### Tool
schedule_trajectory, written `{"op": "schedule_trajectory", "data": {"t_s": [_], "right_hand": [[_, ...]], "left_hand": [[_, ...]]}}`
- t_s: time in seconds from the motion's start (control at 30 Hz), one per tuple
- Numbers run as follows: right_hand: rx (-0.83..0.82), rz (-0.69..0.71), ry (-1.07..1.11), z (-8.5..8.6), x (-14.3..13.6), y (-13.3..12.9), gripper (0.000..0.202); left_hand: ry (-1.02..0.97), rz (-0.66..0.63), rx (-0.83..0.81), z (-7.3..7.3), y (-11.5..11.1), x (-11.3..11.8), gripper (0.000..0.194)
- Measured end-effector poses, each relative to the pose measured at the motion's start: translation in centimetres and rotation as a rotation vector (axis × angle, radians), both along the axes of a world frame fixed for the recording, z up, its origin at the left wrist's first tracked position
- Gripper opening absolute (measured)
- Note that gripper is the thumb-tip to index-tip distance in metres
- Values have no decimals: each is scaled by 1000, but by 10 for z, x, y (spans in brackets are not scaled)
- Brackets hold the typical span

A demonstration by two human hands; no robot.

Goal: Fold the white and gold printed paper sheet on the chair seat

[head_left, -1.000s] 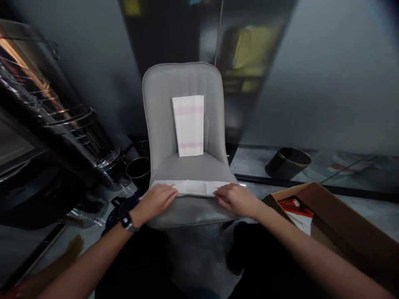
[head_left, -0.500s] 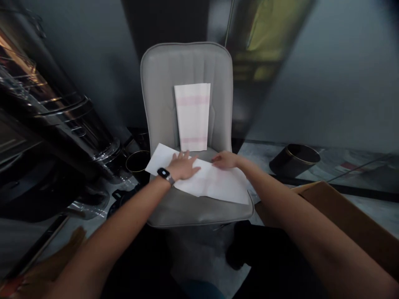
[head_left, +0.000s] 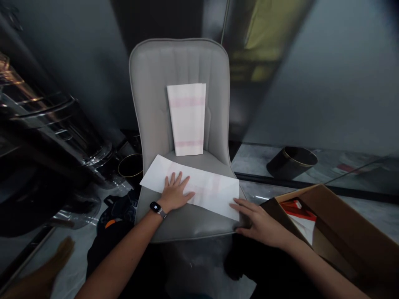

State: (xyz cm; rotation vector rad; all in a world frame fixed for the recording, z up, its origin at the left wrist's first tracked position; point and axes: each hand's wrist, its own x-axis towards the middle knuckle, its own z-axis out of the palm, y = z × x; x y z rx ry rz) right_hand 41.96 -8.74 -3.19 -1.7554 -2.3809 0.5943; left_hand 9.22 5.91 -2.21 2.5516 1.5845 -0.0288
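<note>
Across the front half of the chair's seat lies a white sheet (head_left: 204, 187), thin, flat and paper-like, long and slightly slanted, with crisp edges and faint pink patches on its surface. My left hand (head_left: 175, 196) rests palm down on it, fingers spread and grasping nothing. My right hand (head_left: 260, 222) is at the sheet's right end, fingers loosely parted, the tips just over its edge and the thumb by the seat's front; it grips nothing either. On my left wrist sits a dark, square-faced watch (head_left: 157, 207).

Behind the sheet, a white folded piece (head_left: 187, 124) with two soft pink bands leans against the backrest. The chair (head_left: 199, 226) is smooth, grey and leather-like, with vertical seams down its rounded back.

To my right stands an open brown cardboard box (head_left: 352, 232) with red and white items (head_left: 301, 216) inside; beyond it is a round black bin (head_left: 289, 164) with a thin gold rim.

A second ago I had both hands pinching the sheet as a narrow strip; half a second ago my right hand was at its far edge.
</note>
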Motion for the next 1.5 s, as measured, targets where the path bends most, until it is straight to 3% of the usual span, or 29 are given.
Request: {"op": "schedule_trajectory", "data": {"t_s": [0.17,0.33,0.43,0.53,0.63,0.73,0.87,1.0,1.13,1.27,1.4,1.5], "right_hand": [[-3,3,-30,-6,-9,-3,84],[130,-7,-12,-7,-11,0,70],[257,-42,18,-1,-24,20,55],[318,-46,23,1,-50,58,55],[266,-23,-4,0,-77,99,55],[205,-77,-25,0,-90,128,50],[105,-75,19,6,-77,148,47],[31,-65,70,10,-59,161,49],[35,-82,41,10,-60,166,51],[136,-59,-63,4,-74,151,43],[250,-74,-99,-9,-83,134,51],[279,-87,-78,-21,-82,128,57]], "left_hand": [[7,44,50,5,27,16,68],[-2,44,70,-5,42,18,71],[-11,47,98,-10,39,17,72],[0,47,99,-9,36,19,73],[2,53,70,3,40,21,72],[1,28,-37,26,62,18,58],[35,-26,-210,53,110,12,39],[30,-79,-440,60,140,6,14],[-34,-108,-524,52,136,1,9],[-124,-85,-420,43,126,-5,15],[-167,-48,-323,41,117,-8,16],[-189,-12,-202,39,93,-3,24]]}}
